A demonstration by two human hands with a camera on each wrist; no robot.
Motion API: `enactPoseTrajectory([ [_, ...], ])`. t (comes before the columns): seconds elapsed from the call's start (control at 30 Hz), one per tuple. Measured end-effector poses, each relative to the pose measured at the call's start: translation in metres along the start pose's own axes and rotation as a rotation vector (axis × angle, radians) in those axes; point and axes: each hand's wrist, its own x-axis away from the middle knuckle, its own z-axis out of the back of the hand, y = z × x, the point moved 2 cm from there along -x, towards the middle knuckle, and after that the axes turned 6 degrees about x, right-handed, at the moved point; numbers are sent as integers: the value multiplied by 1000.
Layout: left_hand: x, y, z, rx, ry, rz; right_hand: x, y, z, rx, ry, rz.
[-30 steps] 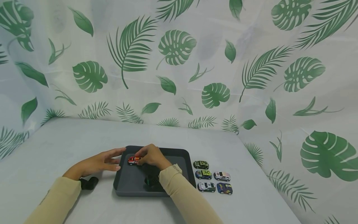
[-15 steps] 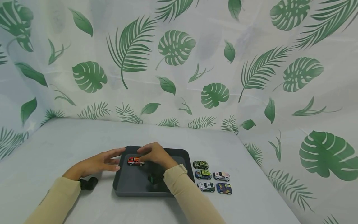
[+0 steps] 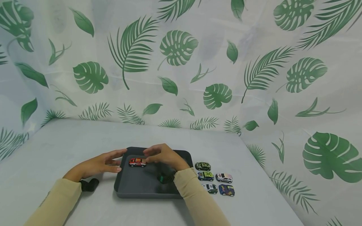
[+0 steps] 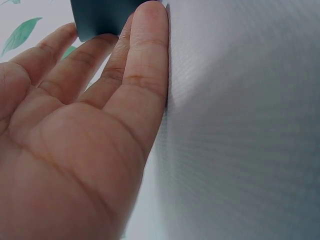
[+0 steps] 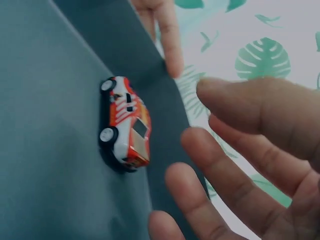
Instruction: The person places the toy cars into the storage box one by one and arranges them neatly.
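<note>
A red and white toy car (image 3: 137, 162) stands on its wheels in the far left corner of a dark grey tray (image 3: 141, 195). Just to its right, my right hand (image 3: 165, 157) hovers over the tray with loosely bent fingers and nothing in them. In the right wrist view, a gap shows between those fingertips (image 5: 182, 180) and the toy car (image 5: 127, 122). My left hand (image 3: 97, 165) rests at the tray's left side, its fingers stretched toward the wall; the left wrist view shows the open palm (image 4: 75, 145) beside the tray wall (image 4: 102, 17).
On the white table (image 3: 254, 201), right of the tray, several toy cars stand grouped: a camouflage car (image 3: 203, 166), a green and blue car (image 3: 205, 176), a white car (image 3: 224, 178), a silver-white car (image 3: 210, 188) and a purple car (image 3: 227, 190). A leaf-patterned cloth (image 3: 181, 75) hangs behind.
My right hand has let go of the red and white toy car and drawn back to the right. The car stays in the tray's corner; my left hand has not moved.
</note>
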Motion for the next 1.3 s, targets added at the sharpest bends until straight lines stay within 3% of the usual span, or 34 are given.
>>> enactPoseTrajectory([
  [0.47,0,1,-1,22,-3,1,17,1,17,-102,-108,74],
  [1.03,0,1,-2,12,-9,-12,36,12,35,-232,-78,90],
  [1.3,0,0,-3,22,-6,-1,44,18,43,-294,16,64],
])
